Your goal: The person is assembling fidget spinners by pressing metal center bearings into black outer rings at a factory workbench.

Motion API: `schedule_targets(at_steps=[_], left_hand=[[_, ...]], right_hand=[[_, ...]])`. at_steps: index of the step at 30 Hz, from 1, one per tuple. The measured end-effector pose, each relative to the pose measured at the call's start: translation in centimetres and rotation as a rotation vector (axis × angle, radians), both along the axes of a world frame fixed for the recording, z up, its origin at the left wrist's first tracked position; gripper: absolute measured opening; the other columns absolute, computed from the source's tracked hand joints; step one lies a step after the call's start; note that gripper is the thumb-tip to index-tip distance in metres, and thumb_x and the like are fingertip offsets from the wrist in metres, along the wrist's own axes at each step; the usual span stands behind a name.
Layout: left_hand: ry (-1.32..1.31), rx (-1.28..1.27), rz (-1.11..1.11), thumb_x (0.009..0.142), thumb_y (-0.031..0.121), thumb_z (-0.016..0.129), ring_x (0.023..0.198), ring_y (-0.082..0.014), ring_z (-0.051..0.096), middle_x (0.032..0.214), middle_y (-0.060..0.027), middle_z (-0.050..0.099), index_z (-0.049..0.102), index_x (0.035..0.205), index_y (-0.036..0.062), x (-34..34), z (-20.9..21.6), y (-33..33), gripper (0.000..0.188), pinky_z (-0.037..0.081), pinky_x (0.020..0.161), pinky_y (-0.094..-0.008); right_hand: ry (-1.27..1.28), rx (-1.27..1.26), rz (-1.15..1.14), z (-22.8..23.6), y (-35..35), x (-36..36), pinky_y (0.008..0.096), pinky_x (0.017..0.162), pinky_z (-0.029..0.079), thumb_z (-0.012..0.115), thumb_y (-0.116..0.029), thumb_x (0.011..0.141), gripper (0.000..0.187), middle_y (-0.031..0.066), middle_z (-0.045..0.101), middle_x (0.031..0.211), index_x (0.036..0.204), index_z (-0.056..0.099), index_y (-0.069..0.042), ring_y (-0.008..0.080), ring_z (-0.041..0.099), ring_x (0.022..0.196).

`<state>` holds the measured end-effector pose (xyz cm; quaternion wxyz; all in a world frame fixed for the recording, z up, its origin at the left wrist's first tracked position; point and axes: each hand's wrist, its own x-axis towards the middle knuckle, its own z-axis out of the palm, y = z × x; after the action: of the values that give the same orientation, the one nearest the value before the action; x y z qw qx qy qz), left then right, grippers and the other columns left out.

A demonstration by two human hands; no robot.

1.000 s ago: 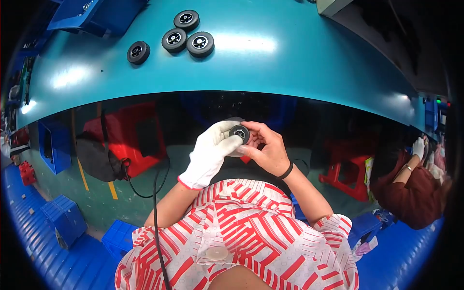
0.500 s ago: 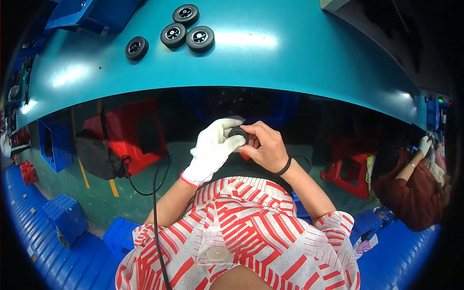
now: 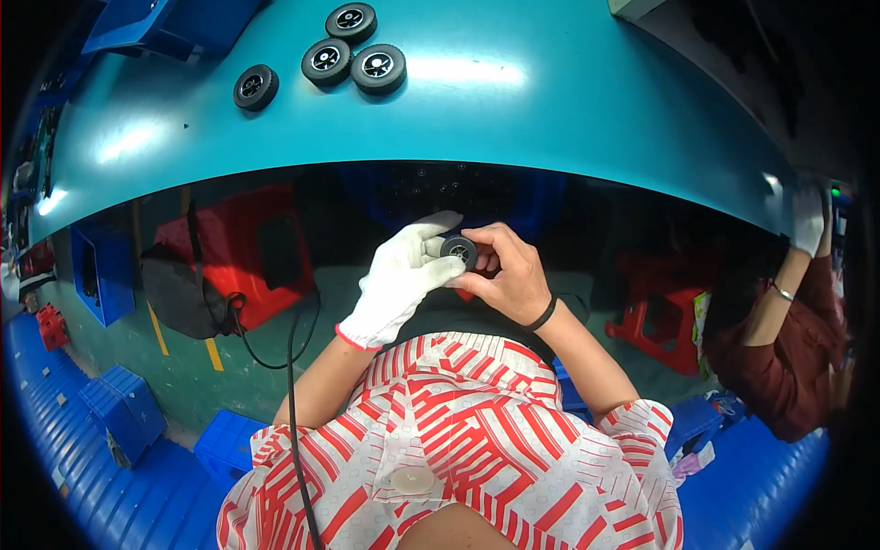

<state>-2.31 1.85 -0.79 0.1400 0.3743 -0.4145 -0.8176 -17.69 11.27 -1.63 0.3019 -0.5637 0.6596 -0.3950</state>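
Between my two hands, in front of my waist, is a small black toy wheel with a spoked silver-and-black hub, its hub face partly turned up. My left hand, in a white knitted glove, is closed round its left side with the thumb across the near edge. The bare fingers and thumb of my right hand pinch its right side. Beyond the hands, several matching wheels lie on the teal table: one wheel apart at the left, and a cluster with a front wheel.
The teal table curves across, its near edge beyond my hands. Under it sits a dark blue bin with small parts. Red stools stand either side; a black bag rests by the left one. A cable hangs beside my left arm. A co-worker's arm is at right.
The wheel has turned so its hub face now shows, where before mainly its dark side was seen. My hands stay nearly in place. The co-worker's arm at the right has reached toward the table.
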Motion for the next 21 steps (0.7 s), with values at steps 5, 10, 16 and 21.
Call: schedule_targets(at_steps=[5,10,16,21], left_hand=[[-0.305,-0.435,-0.23,0.08,0.008,0.068,0.087,-0.0161,0.063,0.098,-0.0139,0.064,0.045,0.126,-0.0064,0.0,1.0,-0.4,0.054,0.052,0.076,-0.0263],[-0.225,-0.288,-0.125,0.08,0.006,0.068,0.085,-0.0158,0.064,0.097,-0.0142,0.064,0.046,0.124,-0.0078,-0.1,0.4,-0.3,0.051,0.051,0.077,-0.0257],[-0.213,-0.233,-0.016,0.079,0.004,0.068,0.088,-0.0176,0.066,0.1,-0.0158,0.065,0.046,0.124,-0.008,-0.6,1.5,0.3,0.052,0.052,0.08,-0.0269],[-0.082,-0.174,-0.044,0.077,0.003,0.07,0.088,-0.0164,0.065,0.102,-0.0155,0.064,0.048,0.124,-0.0062,0.1,1.4,-0.6,0.053,0.052,0.08,-0.0262]], right_hand=[[-0.3,0.237,0.028,0.4,-0.1,-0.6,0.0241,0.06,0.048,0.074,-0.022,0.077,0.04,0.0076,0.06,0.085,0.108,0.058,-0.002,0.014,0.058,0.068],[-0.566,0.278,-0.048,-0.1,-0.1,-0.4,0.0232,0.065,0.05,0.06,-0.019,0.09,0.027,0.0091,0.065,0.087,0.11,0.057,0.001,0.0122,0.063,0.073],[-0.756,0.354,-0.182,0.3,-0.1,0.3,0.0215,0.061,0.049,0.056,-0.017,0.093,0.025,0.0088,0.065,0.083,0.107,0.056,0.004,0.0104,0.063,0.069],[-1.0,0.31,-0.134,-0.9,0.4,0.2,0.0196,0.058,0.049,0.056,-0.017,0.093,0.024,0.0076,0.065,0.081,0.107,0.055,0.002,0.0098,0.062,0.067]])
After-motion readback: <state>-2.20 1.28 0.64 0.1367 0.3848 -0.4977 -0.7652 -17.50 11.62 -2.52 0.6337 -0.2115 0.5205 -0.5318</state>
